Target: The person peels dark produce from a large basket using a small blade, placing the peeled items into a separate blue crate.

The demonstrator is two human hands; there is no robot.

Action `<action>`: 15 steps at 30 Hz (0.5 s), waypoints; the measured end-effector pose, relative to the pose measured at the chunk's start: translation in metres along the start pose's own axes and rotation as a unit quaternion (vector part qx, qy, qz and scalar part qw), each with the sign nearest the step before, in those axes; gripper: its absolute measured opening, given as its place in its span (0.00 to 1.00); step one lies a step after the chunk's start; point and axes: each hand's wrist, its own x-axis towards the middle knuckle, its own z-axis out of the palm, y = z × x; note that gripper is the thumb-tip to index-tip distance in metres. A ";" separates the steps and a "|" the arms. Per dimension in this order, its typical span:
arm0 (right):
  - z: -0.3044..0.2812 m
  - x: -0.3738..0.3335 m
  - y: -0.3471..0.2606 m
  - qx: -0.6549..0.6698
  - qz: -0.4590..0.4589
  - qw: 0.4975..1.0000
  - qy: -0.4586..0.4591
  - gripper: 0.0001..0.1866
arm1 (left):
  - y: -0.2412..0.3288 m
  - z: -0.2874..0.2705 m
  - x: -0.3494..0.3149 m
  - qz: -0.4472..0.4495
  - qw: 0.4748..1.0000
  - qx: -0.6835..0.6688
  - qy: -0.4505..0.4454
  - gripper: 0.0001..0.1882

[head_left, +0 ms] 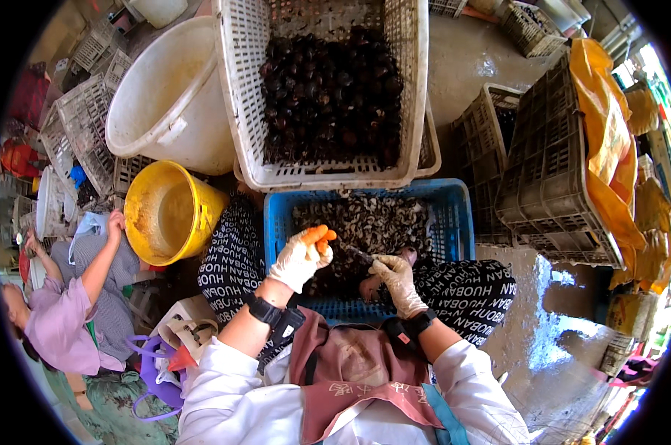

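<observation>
My left hand (300, 261), in a whitish glove with orange covers on the fingertips, is closed in a pinch above the blue basket (465, 222). Whatever sits between those fingers is too small to make out. My right hand (398, 283), gloved too, grips a thin pointed tool (359, 254) whose tip points toward the left hand. Under both hands, the basket holds a heap of broken shells and dark and pale bits (380, 221). Just beyond it, a white plastic crate (417, 96) holds many dark, round shellfish that look like snails (331, 96).
A yellow bucket (209, 215) and a large white tub (224, 133) stand to the left. A co-worker in a pink top (61, 326) sits at the far left near a purple basket (157, 382). Stacked dark crates (550, 163) with orange sheeting (602, 126) rise on the right.
</observation>
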 end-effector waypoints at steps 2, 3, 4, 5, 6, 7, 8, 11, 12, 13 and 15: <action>0.001 0.001 -0.001 0.010 0.013 1.000 -0.013 0.13 | 0.022 0.019 0.018 0.053 0.987 0.147 -0.019 0.13; 0.001 0.001 0.000 0.022 0.024 0.999 -0.011 0.14 | 0.032 0.027 0.031 0.081 0.970 0.228 -0.031 0.12; 0.003 0.002 -0.001 0.027 0.026 0.999 -0.016 0.14 | 0.037 0.035 0.044 0.143 0.946 0.291 -0.008 0.12; 0.005 0.001 -0.003 0.036 0.021 0.999 -0.017 0.13 | 0.041 0.040 0.060 0.204 0.914 0.350 0.014 0.14; 0.006 0.002 -0.003 0.031 0.028 0.999 -0.017 0.13 | 0.045 0.031 0.084 0.275 0.850 0.448 0.022 0.16; 0.005 0.002 -0.003 0.026 0.033 0.999 -0.013 0.12 | 0.051 0.033 0.101 0.341 0.771 0.537 0.025 0.18; 0.006 0.003 -0.005 0.027 0.033 0.999 -0.012 0.12 | 0.055 0.035 0.117 0.331 0.767 0.545 0.064 0.20; 0.007 -0.001 -0.012 0.055 0.046 0.997 -0.012 0.11 | 0.064 0.060 0.148 0.455 0.612 0.638 0.110 0.22; 0.008 -0.001 -0.013 0.062 0.045 0.997 -0.013 0.11 | 0.065 0.055 0.166 0.421 0.644 0.627 0.126 0.23; 0.009 -0.001 -0.014 0.064 0.052 0.997 -0.010 0.11 | 0.067 0.057 0.175 0.433 0.613 0.650 0.117 0.24; 0.009 -0.001 -0.017 0.057 0.051 0.997 -0.015 0.11 | 0.069 0.061 0.187 0.455 0.549 0.694 0.099 0.27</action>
